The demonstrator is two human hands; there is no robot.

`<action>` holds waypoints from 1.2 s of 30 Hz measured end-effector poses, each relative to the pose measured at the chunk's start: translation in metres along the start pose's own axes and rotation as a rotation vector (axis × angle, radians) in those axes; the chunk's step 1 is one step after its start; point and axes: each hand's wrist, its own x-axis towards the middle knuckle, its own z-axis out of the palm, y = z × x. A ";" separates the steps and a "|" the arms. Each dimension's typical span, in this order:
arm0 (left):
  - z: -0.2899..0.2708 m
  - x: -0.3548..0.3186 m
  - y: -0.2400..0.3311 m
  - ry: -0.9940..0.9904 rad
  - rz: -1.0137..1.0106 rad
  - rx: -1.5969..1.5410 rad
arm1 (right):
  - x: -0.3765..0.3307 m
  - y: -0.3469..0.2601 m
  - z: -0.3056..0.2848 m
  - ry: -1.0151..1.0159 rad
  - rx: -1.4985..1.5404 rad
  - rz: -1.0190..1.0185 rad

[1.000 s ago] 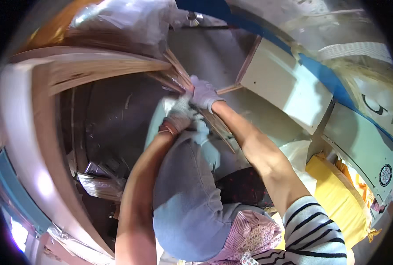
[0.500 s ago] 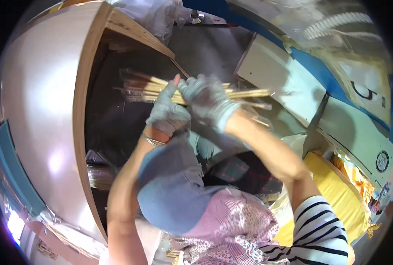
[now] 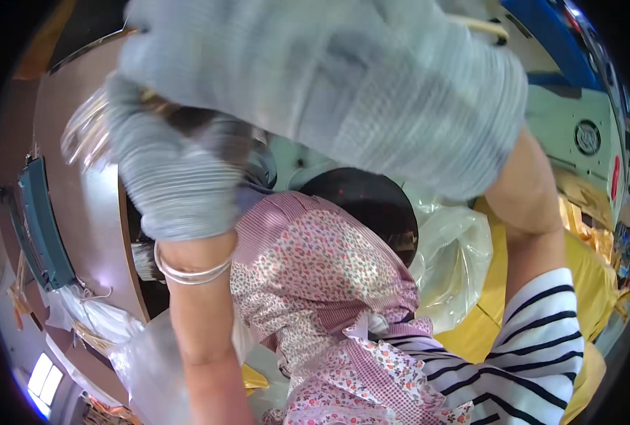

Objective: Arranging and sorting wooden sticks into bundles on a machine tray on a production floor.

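The left hand [image 3: 173, 170] closes around the stick bundle [image 3: 88, 134], which projects to the left. The right hand [image 3: 322, 85] is alongside; its finger state cannot be determined.

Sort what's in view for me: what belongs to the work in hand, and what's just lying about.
In use:
- bundle of thin sticks, at the hands
- left hand and right hand, both in grey gloves

Apparently just around:
- clear plastic bag, beside the lap
- yellow material, at the right
- teal strip, at the left
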 end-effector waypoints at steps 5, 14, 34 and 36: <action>0.025 -0.018 0.120 0.045 0.385 0.100 | 0.008 -0.015 -0.001 0.170 0.030 -0.003; -0.277 0.016 0.355 0.198 0.750 1.122 | -0.220 0.042 0.067 -0.529 0.182 0.992; -0.247 0.026 0.227 0.923 1.118 2.032 | -0.356 0.076 0.338 -0.919 0.074 1.314; -0.234 0.010 0.217 0.563 1.206 2.486 | -0.322 0.074 0.370 -0.848 -0.072 1.287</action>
